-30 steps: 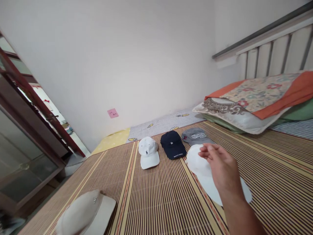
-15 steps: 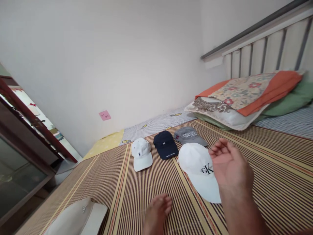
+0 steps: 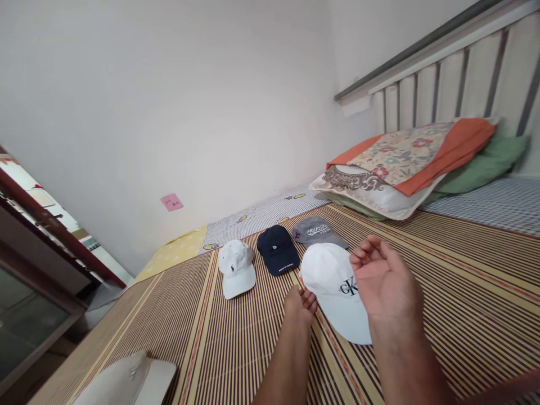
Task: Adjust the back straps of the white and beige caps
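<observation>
A white baseball cap [image 3: 333, 275] with dark "CK" lettering lies on the striped mat, its brim towards me. At its right side is my right hand [image 3: 386, 278], palm showing and fingers loosely curved, holding nothing. My left hand [image 3: 300, 302] is by the cap's left edge, fingers apart and lightly bent, with nothing in it. Whether either hand touches the cap, I cannot tell. Behind it lie a grey cap [image 3: 323, 232] with white lettering and a navy cap [image 3: 277, 250]. Further left sits a smaller white cap [image 3: 237, 269] with a dark emblem.
A beige cap [image 3: 126, 379] lies at the lower left, partly out of view. Stacked pillows [image 3: 405, 169] rest at the right by the white headboard [image 3: 447, 73]. The striped mat [image 3: 236, 349] covers the bed. A pink note [image 3: 171, 202] is on the wall.
My left hand has moved forward and to the right, up to the CK cap's left side. My right hand stays at its right side. The view has shifted slightly.
</observation>
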Tool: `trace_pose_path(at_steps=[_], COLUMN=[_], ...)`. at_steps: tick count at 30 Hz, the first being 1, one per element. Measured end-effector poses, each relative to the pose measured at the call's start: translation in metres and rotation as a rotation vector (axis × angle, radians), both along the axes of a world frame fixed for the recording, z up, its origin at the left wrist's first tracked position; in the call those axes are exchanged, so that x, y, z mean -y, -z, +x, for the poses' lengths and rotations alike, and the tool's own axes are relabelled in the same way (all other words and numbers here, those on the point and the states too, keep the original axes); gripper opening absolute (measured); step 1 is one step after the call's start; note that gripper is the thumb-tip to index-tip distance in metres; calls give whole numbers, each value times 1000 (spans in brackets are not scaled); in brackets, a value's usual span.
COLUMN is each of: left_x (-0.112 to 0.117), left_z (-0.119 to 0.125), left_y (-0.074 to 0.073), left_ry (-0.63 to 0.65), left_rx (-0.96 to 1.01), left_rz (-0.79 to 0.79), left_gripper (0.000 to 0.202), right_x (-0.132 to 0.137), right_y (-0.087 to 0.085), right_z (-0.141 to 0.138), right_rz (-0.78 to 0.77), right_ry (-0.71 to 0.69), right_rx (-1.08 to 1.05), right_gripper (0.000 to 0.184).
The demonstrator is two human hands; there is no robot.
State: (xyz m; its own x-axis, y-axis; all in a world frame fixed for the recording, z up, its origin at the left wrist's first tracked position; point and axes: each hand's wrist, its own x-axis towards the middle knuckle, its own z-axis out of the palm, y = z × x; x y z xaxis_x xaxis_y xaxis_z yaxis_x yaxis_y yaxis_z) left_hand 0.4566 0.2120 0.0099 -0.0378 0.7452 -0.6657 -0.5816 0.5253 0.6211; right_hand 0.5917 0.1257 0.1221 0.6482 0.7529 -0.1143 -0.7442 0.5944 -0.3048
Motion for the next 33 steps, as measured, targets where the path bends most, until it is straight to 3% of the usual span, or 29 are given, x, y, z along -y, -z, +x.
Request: trace_pose_path(at_steps=[5, 8, 13, 16, 19, 22, 25, 30, 33], left_x=[5, 15, 44, 74, 110, 140, 157, 167, 170], left_z=[16, 7, -48, -90, -127, -151, -158, -147, -139], left_y=[-12, -28, -72, -97, -109, -110, -110, -119, -123], left_ry=[24, -23, -90, 7, 10, 68, 202, 358, 404], left_rx=[75, 147, 159, -52, -285, -427, -488, -444, -434], left_rz=[46, 168, 381, 722, 752, 688, 736, 751, 746], left_gripper=[12, 17, 30, 50, 67, 57, 45, 41, 42], right_x=[1, 4, 7, 6, 8, 18, 35, 63, 71], right_y=[1, -1, -5, -6, -10, -17, -25, -38, -39], right_z=[-1, -1, -4, -7, -14, -23, -32, -43, -52], right_rz=[3, 25, 59, 64, 59, 80, 87, 157, 192], right_ry=[-14, -36, -39, -90, -107, -75, -91, -474, -658], right_rx=[13, 45, 137, 182, 282, 492, 788, 1348, 1589], right_gripper=[15, 12, 15, 20, 23, 23, 23, 26, 45])
